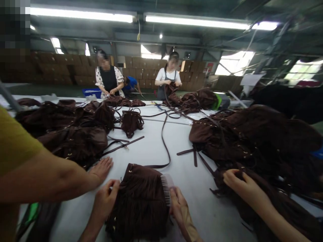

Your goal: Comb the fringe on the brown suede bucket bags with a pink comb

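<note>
A dark brown fringed bag (141,201) lies on the white table directly in front of me, its strap trailing away across the surface. My left hand (104,198) is closed, with its fingers curled at the bag's upper left edge. Between the fingers and thumb of my right hand (180,210) is a pale, see-through comb (167,188). The comb's teeth point left and meet the fringe along the bag's right side. Gold-coloured eyelets show near the bag's top edge.
A co-worker's hand (102,169) rests flat on the table (148,151) at left; another person's hand (237,179) touches brown bags at right. Piles of brown bags (75,141) lie on both sides. Two people stand across the table, before stacked cartons (141,72).
</note>
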`<state>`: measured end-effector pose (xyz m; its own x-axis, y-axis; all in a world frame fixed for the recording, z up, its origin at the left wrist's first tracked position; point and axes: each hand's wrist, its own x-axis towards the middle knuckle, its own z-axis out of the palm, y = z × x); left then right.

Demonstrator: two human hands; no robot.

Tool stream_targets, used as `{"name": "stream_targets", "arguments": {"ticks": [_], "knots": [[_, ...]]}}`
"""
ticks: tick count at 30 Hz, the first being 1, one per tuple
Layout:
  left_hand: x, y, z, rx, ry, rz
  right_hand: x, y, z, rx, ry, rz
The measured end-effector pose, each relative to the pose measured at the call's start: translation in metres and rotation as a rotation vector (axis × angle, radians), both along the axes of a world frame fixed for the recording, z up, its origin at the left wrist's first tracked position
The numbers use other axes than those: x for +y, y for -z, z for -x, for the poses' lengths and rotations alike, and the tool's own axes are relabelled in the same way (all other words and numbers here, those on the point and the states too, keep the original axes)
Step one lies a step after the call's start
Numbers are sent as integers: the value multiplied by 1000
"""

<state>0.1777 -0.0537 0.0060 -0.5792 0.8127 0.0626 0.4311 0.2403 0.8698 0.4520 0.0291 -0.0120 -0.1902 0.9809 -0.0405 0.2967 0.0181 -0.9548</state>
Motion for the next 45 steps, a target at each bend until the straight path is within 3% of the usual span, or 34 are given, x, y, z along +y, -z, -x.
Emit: {"name": "stream_targets", "arguments": {"ticks": [3,7,12,16,19,22,26,29,33,36,41,43,45], "knots": [[19,-3,-40,-127,207,97,2,2,2,14,6,17],[37,12,-83,5,198,287,-8,3,-3,-63,0,53],[38,17,-109,270,233,536,-17,8,-10,-126,-30,52],[40,14,-108,361,370,635,-9,7,-14,-140,-94,163],[41,13,-95,285,472,535,5,2,-22,-156,-81,176],[37,8,-81,184,526,429,20,-11,-27,-190,-100,97],[31,-6,-68,-9,589,398,33,-39,-18,-341,-250,-73],[29,-22,-62,145,583,349,43,-63,-4,-494,-337,-247],[31,-45,-60,330,594,365,49,-85,22,-501,-462,-349],[40,-61,-62,375,596,312,41,-81,46,-406,-552,-185],[59,-77,-58,278,556,174,26,-53,69,-174,-606,176],[61,-80,-47,108,441,37,26,-47,66,-75,-598,341],[58,-81,-34,-156,219,-136,26,-49,59,23,-580,474]]}}
